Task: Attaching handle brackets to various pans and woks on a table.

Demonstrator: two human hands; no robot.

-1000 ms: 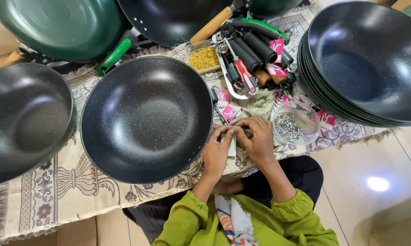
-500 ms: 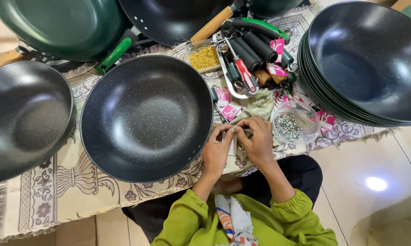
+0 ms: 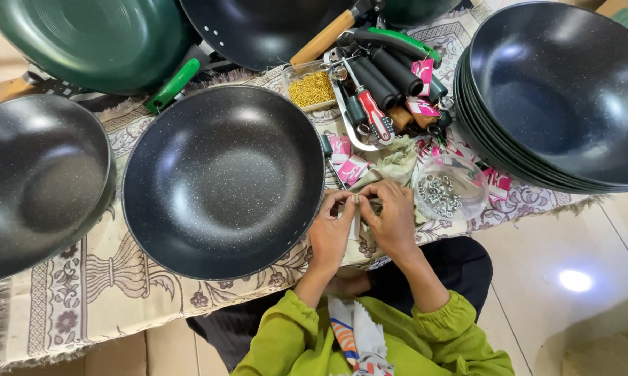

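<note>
Near the lower middle of the view, the left hand (image 3: 330, 233) and the right hand (image 3: 395, 221) meet, fingertips drawn together around a small metal part (image 3: 356, 200) pinched between them; both sets of fingers are closed on it, though the piece is too small to make out in detail. The hands hover just beside the right rim of a big black speckled wok (image 3: 223, 181), which sits on a patterned cloth (image 3: 84, 306) spread over the floor.

Just right of the right hand stands a clear plastic tub (image 3: 448, 189) holding small silver nuts or washers. Above the hands lie pink tags (image 3: 347, 161) and a crumpled bit of pale cloth (image 3: 396, 159). Farther up, a pile of black handles (image 3: 390, 73) lies beside a red-handled screwdriver (image 3: 374, 115), and a small clear box of yellowish screws (image 3: 312, 88) sits near the wok's upper rim.

A stack of black woks (image 3: 558, 97) rises at the right, another black wok (image 3: 39, 181) lies at the left, and a green wok (image 3: 91, 38) with a green handle fills the upper left corner. One more dark pan with a wooden handle (image 3: 321, 40) sits at the top. Green sleeves (image 3: 286, 341) show at the bottom.
</note>
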